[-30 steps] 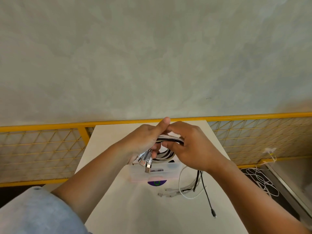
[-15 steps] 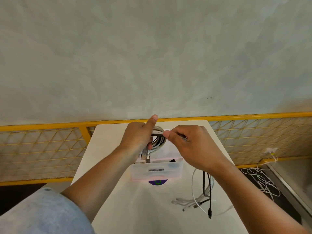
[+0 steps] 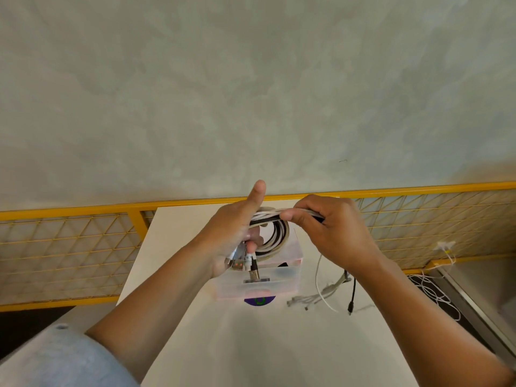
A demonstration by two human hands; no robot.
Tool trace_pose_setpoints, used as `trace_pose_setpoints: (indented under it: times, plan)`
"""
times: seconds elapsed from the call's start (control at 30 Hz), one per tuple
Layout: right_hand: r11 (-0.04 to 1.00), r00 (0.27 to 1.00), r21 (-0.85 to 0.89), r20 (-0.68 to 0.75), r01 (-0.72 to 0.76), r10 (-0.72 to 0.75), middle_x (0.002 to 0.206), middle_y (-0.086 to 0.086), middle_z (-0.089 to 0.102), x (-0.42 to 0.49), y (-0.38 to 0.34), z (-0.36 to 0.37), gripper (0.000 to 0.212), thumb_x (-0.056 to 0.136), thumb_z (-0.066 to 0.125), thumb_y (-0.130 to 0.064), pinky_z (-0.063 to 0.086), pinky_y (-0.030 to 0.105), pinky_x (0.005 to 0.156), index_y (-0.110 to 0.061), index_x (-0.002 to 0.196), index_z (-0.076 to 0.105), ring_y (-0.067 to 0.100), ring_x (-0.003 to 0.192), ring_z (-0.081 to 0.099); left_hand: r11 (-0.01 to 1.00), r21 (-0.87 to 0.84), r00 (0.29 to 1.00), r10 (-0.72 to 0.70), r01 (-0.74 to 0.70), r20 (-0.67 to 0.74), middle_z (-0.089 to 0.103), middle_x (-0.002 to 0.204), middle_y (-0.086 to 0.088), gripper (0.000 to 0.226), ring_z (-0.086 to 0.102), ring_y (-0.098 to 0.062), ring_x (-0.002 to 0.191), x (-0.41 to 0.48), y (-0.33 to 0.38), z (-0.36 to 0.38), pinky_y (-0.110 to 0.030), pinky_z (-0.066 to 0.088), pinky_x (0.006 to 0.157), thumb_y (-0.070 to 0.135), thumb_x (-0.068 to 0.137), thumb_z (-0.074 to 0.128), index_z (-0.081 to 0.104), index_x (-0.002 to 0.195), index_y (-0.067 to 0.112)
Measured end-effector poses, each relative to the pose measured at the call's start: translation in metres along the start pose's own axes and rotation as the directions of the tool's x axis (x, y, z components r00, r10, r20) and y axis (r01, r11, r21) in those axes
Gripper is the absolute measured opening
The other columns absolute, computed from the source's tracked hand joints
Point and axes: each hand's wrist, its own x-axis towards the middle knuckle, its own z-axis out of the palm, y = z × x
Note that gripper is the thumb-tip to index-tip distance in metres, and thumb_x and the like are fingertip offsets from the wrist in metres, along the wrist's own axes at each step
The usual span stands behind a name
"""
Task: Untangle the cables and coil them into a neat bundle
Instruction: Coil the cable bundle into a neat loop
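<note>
A coil of white and black cables (image 3: 275, 237) hangs in the air above the white table (image 3: 251, 339). My left hand (image 3: 233, 233) grips the coil's left side, thumb raised, with several USB plugs (image 3: 245, 262) sticking out below the palm. My right hand (image 3: 332, 233) pinches the strands running across the top of the coil. The loose cable ends (image 3: 326, 294) trail down from my right hand onto the table, white and black, with small plugs at their tips.
A translucent plastic box (image 3: 282, 283) sits on the table under the coil, a purple sticker (image 3: 259, 300) at its front. A yellow mesh fence (image 3: 69, 247) runs behind the table. More white cable (image 3: 438, 291) lies on the floor at right.
My right hand has carried the strands over the top of the coil, adding a loop. My left thumb has lifted. The loose ends on the table have grown shorter and shifted right.
</note>
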Motion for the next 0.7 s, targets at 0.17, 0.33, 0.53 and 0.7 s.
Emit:
trace_pose_setpoints:
  times: [0.17,0.33,0.53,0.7]
  plan:
    - [0.998,1.0,0.063,0.013,0.01,-0.011,0.062,0.004,0.062,-0.002,0.012,0.001,0.028,0.09,0.065,-0.042,0.035,0.022,0.053,-0.018,0.081,0.077,0.016,0.055,0.047,0.997,-0.062,0.986,0.065,-0.056,0.155,0.035,0.044,0.005,0.069,0.035,-0.012,0.039,-0.004,-0.007,0.001,-0.037,0.042,0.081,0.068,0.068,0.061,0.053,0.101,0.009]
    - [0.922,0.986,0.359,0.129,-0.147,0.107,0.058,-0.011,0.056,-0.007,0.007,0.003,0.017,0.09,0.06,-0.034,0.036,0.011,0.058,-0.026,0.083,0.074,0.0,0.056,0.044,0.981,-0.16,0.967,0.143,-0.11,0.213,0.027,0.045,-0.001,0.045,0.031,-0.014,0.037,-0.005,-0.011,0.002,-0.023,0.053,0.067,0.045,0.075,0.07,0.05,0.093,0.009]
    - [0.816,0.96,0.514,0.214,-0.266,0.178,0.056,-0.011,0.035,-0.013,0.002,0.007,0.052,0.095,0.048,-0.035,0.029,0.011,0.048,0.015,0.097,0.065,0.002,0.049,0.029,0.964,-0.24,0.963,0.165,-0.113,0.211,0.027,0.044,0.002,0.036,0.03,-0.013,0.037,-0.005,-0.014,0.002,-0.03,0.05,0.076,0.035,0.081,0.069,0.04,0.076,0.013]
    - [0.87,0.94,0.403,0.297,-0.284,0.169,0.059,-0.014,0.045,-0.008,0.0,0.005,0.054,0.1,0.043,-0.042,0.031,0.02,0.05,0.007,0.104,0.066,0.007,0.05,0.034,0.974,-0.194,0.975,0.151,-0.119,0.164,0.028,0.045,0.001,0.035,0.031,-0.013,0.036,-0.006,-0.011,0.001,-0.024,0.053,0.066,0.032,0.08,0.07,0.04,0.069,0.016]
